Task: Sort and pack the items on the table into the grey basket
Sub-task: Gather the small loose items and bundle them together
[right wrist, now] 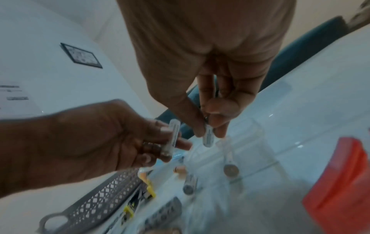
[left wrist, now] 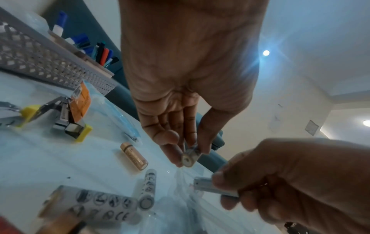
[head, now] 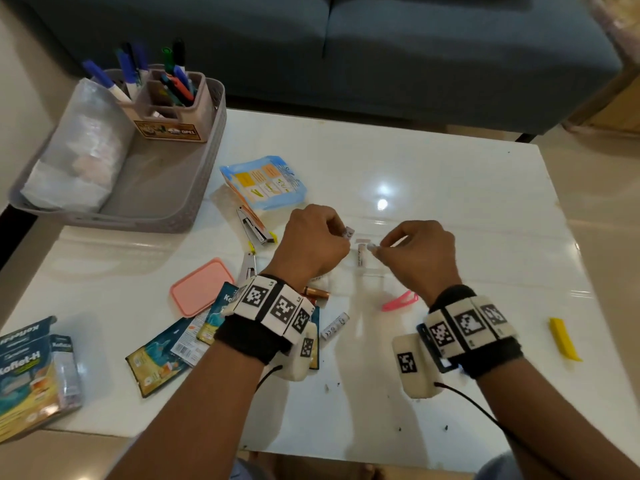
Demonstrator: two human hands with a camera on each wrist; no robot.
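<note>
My left hand (head: 337, 239) pinches a small white battery (head: 348, 233) between thumb and fingers, seen end-on in the left wrist view as the battery (left wrist: 188, 159). My right hand (head: 379, 247) pinches a second white battery (head: 361, 253) by its top end, hanging it just above a clear plastic box (right wrist: 246, 139) on the table. One battery (right wrist: 230, 167) seems to lie inside that box. A gold battery (left wrist: 133, 156) and a white battery (left wrist: 148, 189) lie loose beside my left wrist. The grey basket (head: 194, 206) stands at the far left with a pen holder (head: 173, 109) inside.
Two staplers (head: 254, 227) and a blue packet (head: 266, 181) lie between basket and hands. A pink lid (head: 202, 287), sachets (head: 162, 355) and a Koflet-H box (head: 31, 372) sit near left. A pink clip (head: 400, 301) and yellow clip (head: 563, 339) lie right.
</note>
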